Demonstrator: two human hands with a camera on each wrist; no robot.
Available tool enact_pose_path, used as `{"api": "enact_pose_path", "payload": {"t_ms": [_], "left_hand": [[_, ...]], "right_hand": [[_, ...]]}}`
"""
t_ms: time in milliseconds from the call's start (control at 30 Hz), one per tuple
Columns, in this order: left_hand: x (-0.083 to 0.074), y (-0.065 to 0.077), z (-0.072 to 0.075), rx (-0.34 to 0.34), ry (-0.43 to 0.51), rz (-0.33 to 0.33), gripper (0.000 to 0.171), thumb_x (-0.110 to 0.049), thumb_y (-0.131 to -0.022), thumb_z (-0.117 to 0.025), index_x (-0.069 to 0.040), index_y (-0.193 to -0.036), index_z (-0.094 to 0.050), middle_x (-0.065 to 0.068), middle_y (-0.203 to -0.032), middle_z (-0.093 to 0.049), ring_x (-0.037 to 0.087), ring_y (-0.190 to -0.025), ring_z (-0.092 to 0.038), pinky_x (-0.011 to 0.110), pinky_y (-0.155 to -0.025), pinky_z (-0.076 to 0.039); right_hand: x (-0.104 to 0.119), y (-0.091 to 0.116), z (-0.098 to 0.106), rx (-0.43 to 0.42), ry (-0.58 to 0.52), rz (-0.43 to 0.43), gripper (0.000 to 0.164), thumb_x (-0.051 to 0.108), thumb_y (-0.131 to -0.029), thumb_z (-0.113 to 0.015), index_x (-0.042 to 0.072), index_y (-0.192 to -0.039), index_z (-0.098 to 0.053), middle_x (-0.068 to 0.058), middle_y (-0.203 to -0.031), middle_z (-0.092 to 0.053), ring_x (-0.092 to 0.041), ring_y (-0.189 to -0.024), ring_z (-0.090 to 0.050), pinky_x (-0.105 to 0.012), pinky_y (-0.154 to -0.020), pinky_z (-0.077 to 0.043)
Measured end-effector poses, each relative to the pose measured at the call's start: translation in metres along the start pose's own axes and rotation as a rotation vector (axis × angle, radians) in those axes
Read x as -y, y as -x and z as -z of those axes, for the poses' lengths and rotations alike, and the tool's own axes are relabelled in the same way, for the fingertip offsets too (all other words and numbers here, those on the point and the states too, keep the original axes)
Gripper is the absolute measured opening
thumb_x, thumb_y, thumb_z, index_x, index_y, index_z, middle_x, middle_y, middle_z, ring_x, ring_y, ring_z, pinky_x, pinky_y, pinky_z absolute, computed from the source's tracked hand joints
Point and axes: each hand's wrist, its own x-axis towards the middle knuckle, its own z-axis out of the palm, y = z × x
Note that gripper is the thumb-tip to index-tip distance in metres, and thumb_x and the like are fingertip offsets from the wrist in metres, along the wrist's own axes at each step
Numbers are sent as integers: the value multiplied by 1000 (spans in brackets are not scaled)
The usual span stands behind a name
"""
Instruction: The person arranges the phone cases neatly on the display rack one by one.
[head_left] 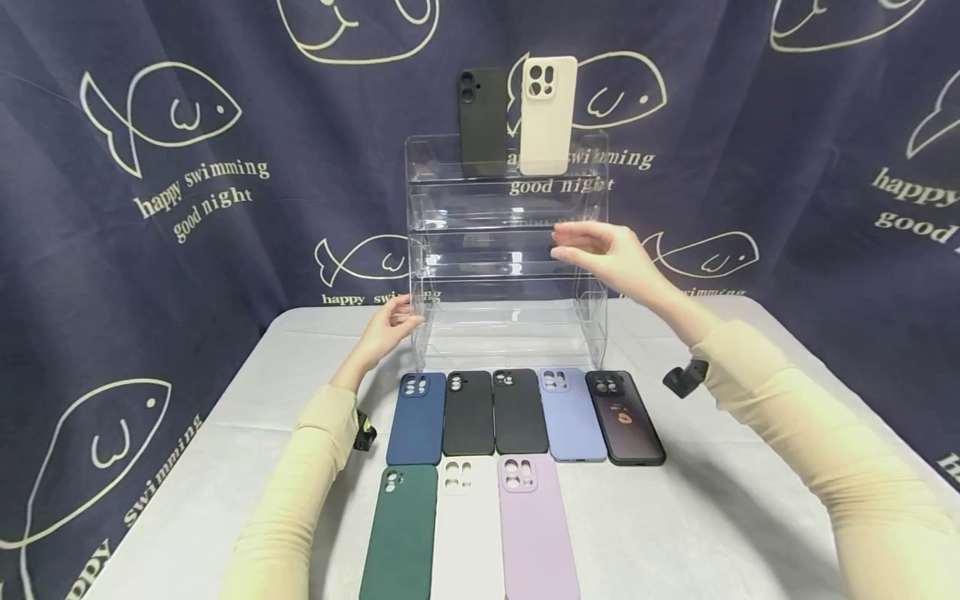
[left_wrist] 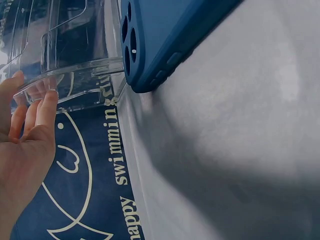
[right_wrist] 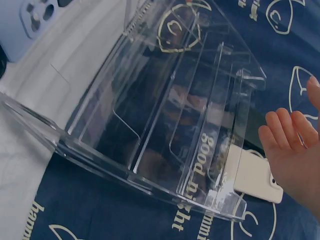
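A clear stepped display rack (head_left: 510,312) stands on the table. My left hand (head_left: 388,327) is at its left side panel, thumb and fingertips on either side of the panel edge; the left wrist view shows this left hand (left_wrist: 30,145) close up. My right hand (head_left: 600,247) is raised before the rack's right half, fingers extended and nothing in it. In the right wrist view, the right hand (right_wrist: 292,145) is apart from the rack. On the top step stand a black phone case (head_left: 483,121) and a cream phone case (head_left: 549,117), both upright.
Before the rack lies a row of phone cases: dark blue (head_left: 416,421), two black ones, light blue (head_left: 573,417) and a dark printed case (head_left: 626,421). Nearer lie a green case (head_left: 399,533), a white case (head_left: 471,533) and a lilac case (head_left: 537,529). A navy curtain (head_left: 300,208) hangs behind.
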Motion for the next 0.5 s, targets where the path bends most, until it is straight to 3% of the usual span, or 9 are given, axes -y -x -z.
{"api": "enact_pose_path", "payload": {"t_ms": [300, 500], "left_hand": [[2, 1, -1, -1, -22, -2, 59, -16, -92, -60, 0, -142, -33, 26, -131, -47, 39, -119, -50, 44, -105, -42], [-14, 7, 0, 25, 43, 3, 59, -9, -91, -59, 5, -141, -31, 31, -132, -43, 43, -121, -47, 48, -106, -40]], "right_hand": [[-5, 35, -17, 60, -54, 33, 42, 18, -87, -67, 4, -125, -58, -15, -123, -62, -2, -103, -63, -13, -85, -51], [-6, 62, -24, 96, -29, 58, 40, 16, -88, -66, 4, -125, -58, -13, -124, -62, -20, -112, -61, -12, -88, -49]]}}
